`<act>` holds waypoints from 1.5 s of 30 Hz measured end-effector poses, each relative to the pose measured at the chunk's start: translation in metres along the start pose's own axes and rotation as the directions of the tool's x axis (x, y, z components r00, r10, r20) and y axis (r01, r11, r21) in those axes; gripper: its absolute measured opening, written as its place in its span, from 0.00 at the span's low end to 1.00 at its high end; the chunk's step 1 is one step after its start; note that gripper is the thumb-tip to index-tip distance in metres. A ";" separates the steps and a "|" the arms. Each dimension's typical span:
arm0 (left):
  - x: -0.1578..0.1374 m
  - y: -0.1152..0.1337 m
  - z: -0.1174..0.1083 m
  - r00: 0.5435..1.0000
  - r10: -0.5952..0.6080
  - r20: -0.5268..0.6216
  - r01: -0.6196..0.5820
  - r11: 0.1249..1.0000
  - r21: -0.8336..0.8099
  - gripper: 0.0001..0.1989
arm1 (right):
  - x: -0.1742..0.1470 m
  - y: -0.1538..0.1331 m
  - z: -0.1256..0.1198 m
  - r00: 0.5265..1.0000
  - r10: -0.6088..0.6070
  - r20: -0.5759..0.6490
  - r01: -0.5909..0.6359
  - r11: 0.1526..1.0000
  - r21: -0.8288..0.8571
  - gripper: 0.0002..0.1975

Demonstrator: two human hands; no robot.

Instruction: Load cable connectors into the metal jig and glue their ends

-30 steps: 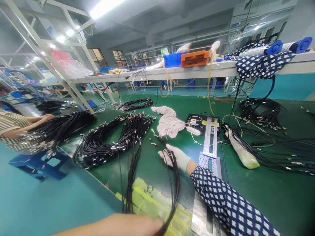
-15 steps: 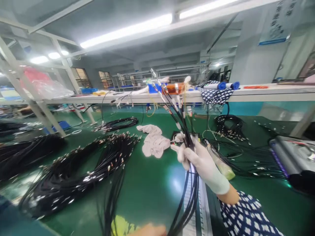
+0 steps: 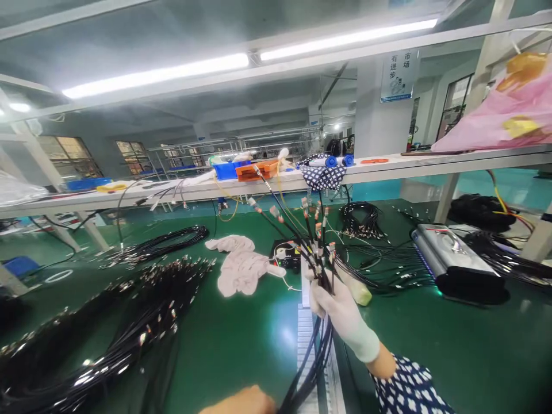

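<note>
Right hand [image 3: 342, 322], gloved, is hovering over the broad green worktop [image 3: 254, 345], clasping a black cable bundle [image 3: 321, 359] whose lower length is drooping just beside the bare left hand [image 3: 254, 401]; whether that one is gripping, I cannot tell. The bundle is probably weighing little, bending springily and sliding easily, so holding just below the fragile-looking, fanning connectors [image 3: 332, 247] is making sense.

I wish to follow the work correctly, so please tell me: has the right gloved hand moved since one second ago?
Yes, rightward: the right hand was left of the metal rail; now it overlaps it in the view.
</note>
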State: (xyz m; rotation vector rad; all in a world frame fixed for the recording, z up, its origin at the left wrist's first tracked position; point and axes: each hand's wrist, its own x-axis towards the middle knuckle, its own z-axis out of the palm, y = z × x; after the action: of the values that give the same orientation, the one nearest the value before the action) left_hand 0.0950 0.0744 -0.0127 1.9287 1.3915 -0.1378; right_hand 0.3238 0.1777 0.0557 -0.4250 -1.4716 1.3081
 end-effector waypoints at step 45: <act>-0.021 0.116 -0.152 0.556 0.260 -0.790 -0.742 0.584 -0.330 0.23 | -0.003 -0.007 -0.003 0.983 -0.114 -0.141 0.076 0.965 -0.253 0.16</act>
State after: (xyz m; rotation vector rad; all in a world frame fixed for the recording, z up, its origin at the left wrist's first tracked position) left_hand 0.1366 0.1358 0.1647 1.7224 0.9250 1.3333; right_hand 0.3296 0.1744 0.0604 -0.5968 -1.5092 0.9962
